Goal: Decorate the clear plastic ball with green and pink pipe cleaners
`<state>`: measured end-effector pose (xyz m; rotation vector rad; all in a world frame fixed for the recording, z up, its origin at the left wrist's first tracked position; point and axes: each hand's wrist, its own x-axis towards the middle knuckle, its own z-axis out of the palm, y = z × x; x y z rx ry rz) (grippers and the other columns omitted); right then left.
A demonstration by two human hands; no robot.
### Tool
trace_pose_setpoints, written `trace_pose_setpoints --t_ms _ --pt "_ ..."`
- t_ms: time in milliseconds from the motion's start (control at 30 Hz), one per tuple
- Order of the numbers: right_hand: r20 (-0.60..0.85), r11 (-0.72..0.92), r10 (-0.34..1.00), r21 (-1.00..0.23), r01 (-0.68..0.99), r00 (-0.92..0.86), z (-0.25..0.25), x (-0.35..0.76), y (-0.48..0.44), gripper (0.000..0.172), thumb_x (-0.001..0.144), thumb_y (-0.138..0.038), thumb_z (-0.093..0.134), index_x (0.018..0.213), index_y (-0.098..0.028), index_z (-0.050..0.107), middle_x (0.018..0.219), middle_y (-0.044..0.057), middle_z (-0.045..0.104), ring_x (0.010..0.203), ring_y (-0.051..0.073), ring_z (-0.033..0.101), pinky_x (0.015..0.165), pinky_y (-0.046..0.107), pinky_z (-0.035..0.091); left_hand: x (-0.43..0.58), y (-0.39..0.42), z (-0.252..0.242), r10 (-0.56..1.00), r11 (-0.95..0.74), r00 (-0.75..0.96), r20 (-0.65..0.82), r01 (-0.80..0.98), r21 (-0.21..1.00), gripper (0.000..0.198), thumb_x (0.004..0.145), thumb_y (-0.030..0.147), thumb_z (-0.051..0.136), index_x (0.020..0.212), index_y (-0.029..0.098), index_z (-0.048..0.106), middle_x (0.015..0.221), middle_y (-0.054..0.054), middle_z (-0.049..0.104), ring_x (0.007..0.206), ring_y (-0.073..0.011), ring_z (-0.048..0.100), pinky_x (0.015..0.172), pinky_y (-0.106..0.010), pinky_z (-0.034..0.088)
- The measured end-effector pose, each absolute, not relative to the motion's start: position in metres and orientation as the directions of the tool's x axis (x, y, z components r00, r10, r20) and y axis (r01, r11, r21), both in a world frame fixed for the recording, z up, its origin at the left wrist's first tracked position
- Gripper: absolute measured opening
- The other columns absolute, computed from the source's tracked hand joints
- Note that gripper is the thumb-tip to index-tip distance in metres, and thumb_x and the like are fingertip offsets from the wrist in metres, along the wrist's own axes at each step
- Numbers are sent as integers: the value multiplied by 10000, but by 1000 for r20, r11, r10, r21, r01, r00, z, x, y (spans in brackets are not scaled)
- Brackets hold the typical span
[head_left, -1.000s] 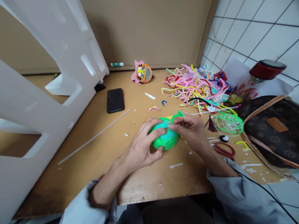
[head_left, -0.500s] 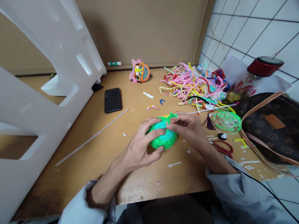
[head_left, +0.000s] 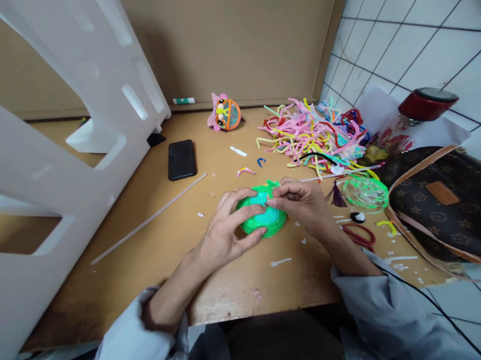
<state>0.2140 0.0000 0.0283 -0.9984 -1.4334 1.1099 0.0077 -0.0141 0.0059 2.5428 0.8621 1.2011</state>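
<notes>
A round dome wound with green and turquoise pipe cleaner (head_left: 268, 228) sits between my hands above the table's front half. My left hand (head_left: 227, 232) is wrapped over its left side, fingers on top and thumb along the near edge. At the dome's upper right, my right hand (head_left: 305, 203) pinches a short green pipe cleaner (head_left: 272, 187), whose curled end sticks up past the fingertips. The fingers hide where this piece meets the dome.
A tangled pile of pipe cleaners (head_left: 313, 135) lies at the back right. Red-handled scissors (head_left: 360, 237), a green-wound clear dome (head_left: 366, 195) and a brown handbag (head_left: 446, 205) are at right. A black phone (head_left: 181, 159) and a decorated figure (head_left: 226, 113) lie farther back.
The green pipe cleaner's curled end has shifted slightly left and up, and the dome has turned a little in my left hand. Both hands keep their grip.
</notes>
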Motion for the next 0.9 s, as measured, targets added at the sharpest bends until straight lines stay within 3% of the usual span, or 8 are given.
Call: trace_pose_setpoints --t_ms 500,767,900 --pt "286 301 929 -953 32 -234 26 219 2 291 715 -447 839 658 -188 719 644 -17 558 606 110 497 555 263 381 7 -13 8 551 -834 550 627 352 424 294 892 243 680 1172 217 592 1303 -132 573 1223 -259 565 1010 -446 506" --pt "294 312 933 -948 61 -210 23 218 4 304 700 -464 839 667 -185 722 632 -19 551 600 107 483 530 251 361 11 -11 0 571 -821 468 674 309 480 379 866 251 686 1191 216 493 1274 -133 615 1209 -263 594 1004 -465 514" --pt "267 287 941 -956 70 -206 24 218 3 319 693 -474 843 674 -182 717 638 -19 544 591 105 479 523 252 358 11 -12 0 556 -831 501 663 346 436 282 895 241 651 1146 209 527 1312 -139 589 1242 -260 579 1021 -458 516"
